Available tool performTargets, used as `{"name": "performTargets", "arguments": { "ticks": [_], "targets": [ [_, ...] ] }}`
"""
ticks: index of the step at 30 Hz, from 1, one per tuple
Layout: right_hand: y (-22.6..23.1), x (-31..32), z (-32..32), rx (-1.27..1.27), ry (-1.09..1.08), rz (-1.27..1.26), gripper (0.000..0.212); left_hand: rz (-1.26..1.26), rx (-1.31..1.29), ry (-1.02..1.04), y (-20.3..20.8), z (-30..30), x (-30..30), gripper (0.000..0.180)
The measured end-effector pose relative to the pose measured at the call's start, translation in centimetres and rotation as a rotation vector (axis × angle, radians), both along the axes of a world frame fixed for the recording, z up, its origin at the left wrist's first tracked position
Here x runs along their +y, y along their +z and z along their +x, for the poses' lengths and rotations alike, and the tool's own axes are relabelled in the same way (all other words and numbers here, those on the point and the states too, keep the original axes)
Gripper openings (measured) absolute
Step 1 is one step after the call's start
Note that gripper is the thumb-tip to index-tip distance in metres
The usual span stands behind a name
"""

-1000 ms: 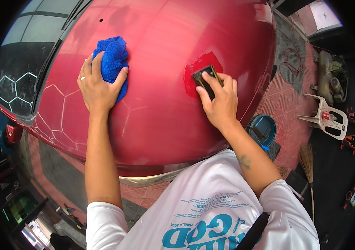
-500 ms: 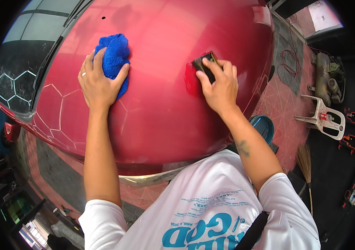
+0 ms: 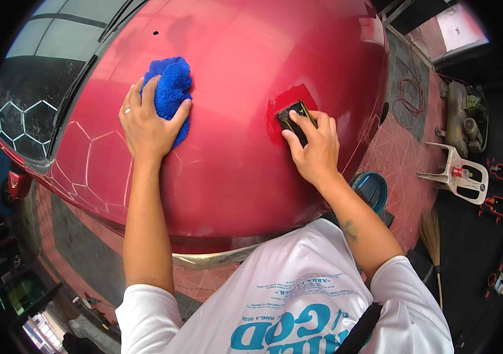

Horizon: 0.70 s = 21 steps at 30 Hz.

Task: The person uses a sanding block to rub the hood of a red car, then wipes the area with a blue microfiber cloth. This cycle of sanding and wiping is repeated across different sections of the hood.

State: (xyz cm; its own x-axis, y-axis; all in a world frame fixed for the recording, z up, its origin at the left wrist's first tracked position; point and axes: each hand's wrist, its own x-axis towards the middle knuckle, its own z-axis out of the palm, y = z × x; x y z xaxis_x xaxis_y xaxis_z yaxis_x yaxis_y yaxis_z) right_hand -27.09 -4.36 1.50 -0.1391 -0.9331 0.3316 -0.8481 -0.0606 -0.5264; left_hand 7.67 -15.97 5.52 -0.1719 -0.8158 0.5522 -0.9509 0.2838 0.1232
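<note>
Here, both bare hands are at work on the curved red hood (image 3: 222, 183) of a car, well apart from each other. The left hand (image 3: 150, 131), with a ring (image 3: 127, 110) on one finger, holds a bunched blue cloth (image 3: 173, 85) against the paint, its fingers bent over the near side and its thumb along the right edge. The cloth lies on the left half of the hood, its upper folds reaching out past the fingertips.

The right hand (image 3: 315, 144) grips a small dark block (image 3: 292, 121) with yellowish edges, the fingers and thumb closed narrowly about it. The block sits tilted on the right half of the hood, over the lower part of a bright red patch (image 3: 298, 94); how far that patch runs under the block and hand is hidden.

To the left, a black wiper (image 3: 73, 97) lies along the dark windshield (image 3: 18, 127), where pale six-sided light lines are mirrored, as they are in the paint nearby. A small dark spot (image 3: 156, 33) marks the hood above the cloth.

On the floor to the right stand a blue bucket (image 3: 374, 184) just beside the car, a white plastic chair (image 3: 454, 167) and a greenish tank (image 3: 455, 112); a broom (image 3: 431, 239) is below the chair in view.
</note>
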Motion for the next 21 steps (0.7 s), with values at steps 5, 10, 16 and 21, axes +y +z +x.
{"name": "performTargets", "arguments": {
  "ticks": [5,10,16,21],
  "targets": [
    [0.2,-0.2,-0.2,0.020,-0.050,-0.059,0.041,0.039,-0.020,0.016,0.1,0.0,0.0,0.087],
    [0.4,0.8,-0.1,0.028,0.008,0.013,0.039,0.019,0.003,-0.017,-0.3,0.2,-0.1,0.088],
    [0.0,-1.7,-3.5,-0.020,-0.123,-0.121,0.043,-0.161,0.042,-0.187,0.6,0.1,1.6,0.078],
    [0.5,1.6,-8.8,-0.166,-0.229,-0.159,0.045,0.054,-0.172,-0.427,0.2,-5.9,8.5,0.070]
  ]
}}
